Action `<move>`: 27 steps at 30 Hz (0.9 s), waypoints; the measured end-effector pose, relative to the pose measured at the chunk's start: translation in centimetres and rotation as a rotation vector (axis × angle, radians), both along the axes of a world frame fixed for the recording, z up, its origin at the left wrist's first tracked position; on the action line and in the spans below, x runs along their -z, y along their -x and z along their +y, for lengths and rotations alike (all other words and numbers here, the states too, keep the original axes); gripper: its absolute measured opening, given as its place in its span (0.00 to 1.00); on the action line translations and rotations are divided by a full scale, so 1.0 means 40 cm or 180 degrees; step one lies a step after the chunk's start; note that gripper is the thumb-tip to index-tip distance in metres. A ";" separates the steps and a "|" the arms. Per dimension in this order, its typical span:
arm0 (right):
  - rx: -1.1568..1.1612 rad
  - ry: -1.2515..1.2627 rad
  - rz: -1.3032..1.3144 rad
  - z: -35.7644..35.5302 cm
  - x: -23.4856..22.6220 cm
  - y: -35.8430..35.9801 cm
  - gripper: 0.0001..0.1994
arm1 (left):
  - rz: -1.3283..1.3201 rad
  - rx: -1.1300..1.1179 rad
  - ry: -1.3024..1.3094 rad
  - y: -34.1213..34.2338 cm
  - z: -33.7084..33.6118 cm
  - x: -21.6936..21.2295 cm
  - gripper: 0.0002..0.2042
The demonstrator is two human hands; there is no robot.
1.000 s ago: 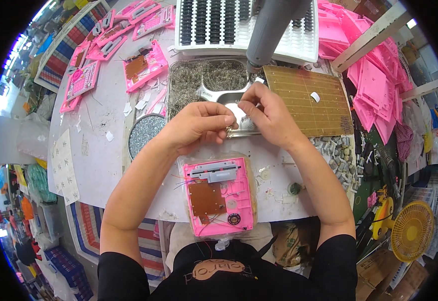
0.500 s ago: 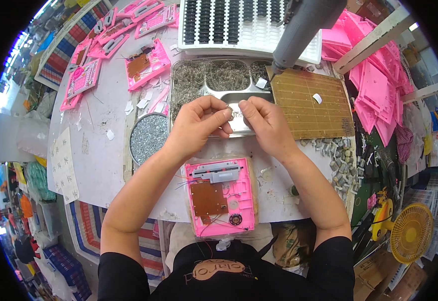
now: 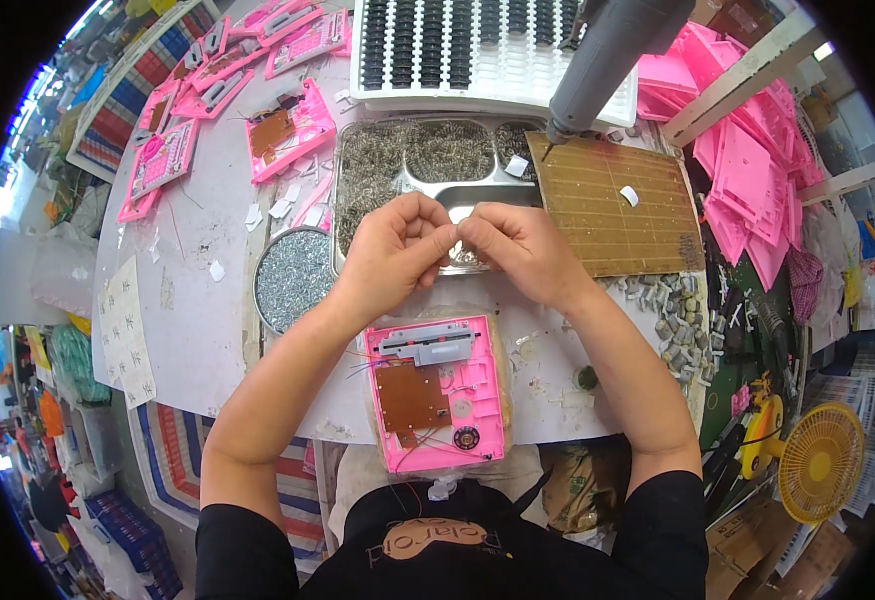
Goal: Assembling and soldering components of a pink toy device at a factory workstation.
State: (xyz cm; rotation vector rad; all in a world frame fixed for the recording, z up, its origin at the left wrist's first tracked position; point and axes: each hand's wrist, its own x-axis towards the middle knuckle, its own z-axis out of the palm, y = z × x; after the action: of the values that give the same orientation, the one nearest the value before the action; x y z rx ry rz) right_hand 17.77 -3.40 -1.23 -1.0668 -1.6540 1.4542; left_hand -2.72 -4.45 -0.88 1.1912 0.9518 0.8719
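Observation:
Over the front of a metal compartment tray, my left hand and my right hand meet, fingertips almost touching. Thumb and forefinger are pinched on each; whatever lies between them is too small to make out. Coiled metal springs fill the tray's back and left compartments. Below my hands, nearest me, lies an open pink plastic casing. Inside it are a brown circuit board, a grey slider part, a round black part and thin wires. Neither hand touches the casing.
A round tin of small screws stands left of the tray. A grey electric screwdriver hangs over a brown board at right. Small metal parts, pink panels, a white tray of black parts and pink casings surround the workspace.
My right hand has moved slightly left and its fingertips have come together with those of my left hand. The casing stays in place.

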 end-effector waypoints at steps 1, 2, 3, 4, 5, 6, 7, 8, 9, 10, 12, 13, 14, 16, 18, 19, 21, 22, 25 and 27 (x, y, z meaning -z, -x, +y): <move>-0.0147 0.0139 0.0192 0.004 -0.007 -0.001 0.13 | -0.0074 -0.0023 -0.0004 0.002 0.000 0.001 0.08; -0.0295 0.0277 0.0384 0.007 -0.013 -0.002 0.13 | -0.0149 -0.0046 -0.0007 0.003 0.000 0.003 0.08; -0.0187 0.0373 0.0395 0.005 -0.020 0.003 0.13 | -0.0181 -0.0079 -0.0076 0.005 -0.001 0.003 0.08; -0.0079 0.0469 0.0405 0.000 -0.025 0.011 0.12 | -0.0213 -0.0112 -0.0144 0.006 -0.002 0.004 0.08; 0.0029 0.0566 0.0415 -0.004 -0.027 0.017 0.12 | -0.0246 -0.0145 -0.0213 0.008 -0.003 0.005 0.08; -0.0082 0.0657 0.0428 -0.007 -0.029 0.016 0.11 | -0.0268 -0.0147 -0.0225 0.007 -0.003 0.005 0.08; -0.0194 0.0749 0.0441 -0.009 -0.030 0.016 0.11 | -0.0291 -0.0150 -0.0237 0.008 -0.003 0.006 0.08; -0.0306 0.0841 0.0454 -0.011 -0.032 0.015 0.11 | -0.0314 -0.0154 -0.0248 0.007 -0.003 0.006 0.08; -0.0200 0.0896 0.0543 -0.011 -0.033 0.013 0.10 | -0.0413 -0.0162 -0.0193 0.006 -0.006 0.004 0.08; -0.0094 0.0952 0.0632 -0.012 -0.036 0.009 0.10 | -0.0513 -0.0170 -0.0138 0.003 -0.010 -0.001 0.08; 0.0011 0.0982 0.0779 -0.012 -0.034 0.003 0.10 | -0.0585 -0.0160 -0.0063 0.002 -0.012 -0.007 0.10; 0.0012 0.0957 0.0836 -0.011 -0.027 0.001 0.10 | -0.0558 -0.0141 -0.0044 0.003 -0.012 -0.009 0.11; 0.0013 0.0931 0.0892 -0.011 -0.022 -0.001 0.10 | -0.0531 -0.0121 -0.0024 0.004 -0.012 -0.011 0.12; 0.0070 0.0655 0.0791 -0.012 -0.016 -0.004 0.08 | -0.0553 0.0102 0.0214 0.011 -0.008 -0.016 0.13; 0.0102 0.0016 0.0445 -0.018 -0.015 -0.005 0.07 | -0.0737 0.0288 0.0689 0.015 -0.003 -0.020 0.14; 0.0105 -0.0486 0.0153 -0.023 -0.017 -0.005 0.07 | -0.0910 0.0360 0.1044 0.018 0.002 -0.021 0.14; 0.0226 -0.1031 -0.0048 -0.026 -0.024 -0.009 0.06 | -0.1227 0.0509 0.1458 0.027 0.015 -0.014 0.15; 0.0342 -0.1074 0.0045 -0.024 -0.029 -0.013 0.06 | -0.1370 0.0586 0.1516 0.039 0.024 0.000 0.15; 0.0431 -0.0469 0.0649 -0.013 -0.032 -0.040 0.07 | -0.0876 0.0425 0.1104 0.036 0.023 -0.006 0.14; 0.0318 -0.0061 0.0923 -0.010 -0.033 -0.048 0.07 | -0.0458 0.0234 0.0580 0.017 0.010 -0.022 0.13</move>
State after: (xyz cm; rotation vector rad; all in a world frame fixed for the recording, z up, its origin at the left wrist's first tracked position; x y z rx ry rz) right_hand 19.68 -3.78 0.10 -0.8683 -1.3882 1.4484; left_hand -3.41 -4.06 0.01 0.9880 0.8465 0.7839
